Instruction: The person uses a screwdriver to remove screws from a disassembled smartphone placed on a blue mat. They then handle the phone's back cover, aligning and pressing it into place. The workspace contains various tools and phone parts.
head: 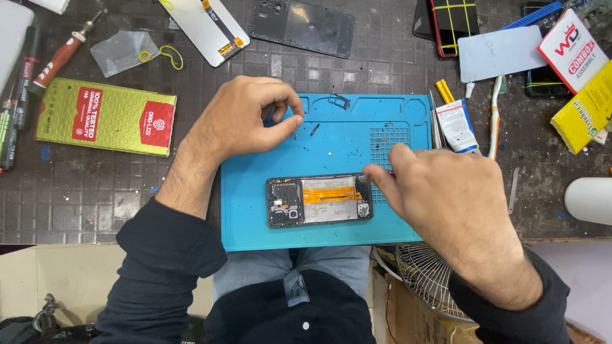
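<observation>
An opened phone (319, 200) lies flat on a blue work mat (255, 216), its back off, showing orange flex cables and a camera block at its left end. My right hand (446, 197) rests at the phone's right end, fingertips pinched on something small and dark I cannot make out, touching the phone's top right corner. My left hand (245, 118) hovers over the mat's upper left, thumb and forefinger pinched together; whether it holds a tiny part is too small to tell. A small metal tray (338, 100) and loose screws (330, 153) lie on the mat.
Above the mat lie a black phone back cover (303, 27), a white screen panel (207, 25) and a phone with a yellow grid (452, 22). A green padded envelope (105, 116) and a screwdriver (64, 54) lie left. Tweezers (435, 124), glue tube (458, 126) and boxes (577, 70) lie right.
</observation>
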